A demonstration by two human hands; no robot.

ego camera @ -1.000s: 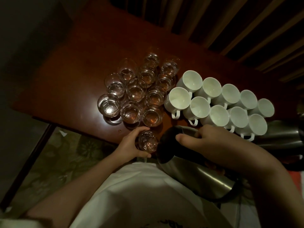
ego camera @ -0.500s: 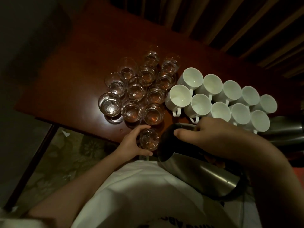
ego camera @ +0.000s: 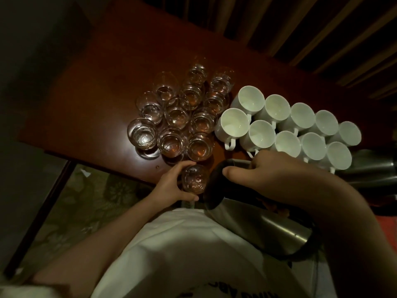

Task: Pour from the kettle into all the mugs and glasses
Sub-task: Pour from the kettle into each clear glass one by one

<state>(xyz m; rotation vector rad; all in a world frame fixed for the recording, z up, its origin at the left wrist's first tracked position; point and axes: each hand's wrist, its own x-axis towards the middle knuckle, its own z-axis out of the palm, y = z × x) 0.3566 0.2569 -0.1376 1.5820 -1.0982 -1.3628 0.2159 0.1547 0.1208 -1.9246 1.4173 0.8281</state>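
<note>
My left hand [ego camera: 169, 186] grips a small clear glass [ego camera: 194, 179] at the near edge of the dark wooden table [ego camera: 96, 100]. The steel kettle [ego camera: 255, 220] is tilted with its dark open mouth right beside that glass; my right hand [ego camera: 268, 175] holds it across the top. Behind the held glass stands a cluster of several clear glasses [ego camera: 178, 117], most with liquid in them. To their right, several white mugs [ego camera: 279, 125] stand in two rows, handles toward me. I cannot see a stream of liquid.
A second steel vessel [ego camera: 373, 168] lies at the right edge, behind my right arm. The table's left edge drops to a patterned floor [ego camera: 86, 203]. Dark vertical slats [ego camera: 300, 29] run along the far side. My white shirt [ego camera: 182, 244] fills the bottom.
The glasses and mugs sit slightly higher in view as my head shifted. My left hand has kept its hold on the glass, and the kettle stays tilted beside it.
</note>
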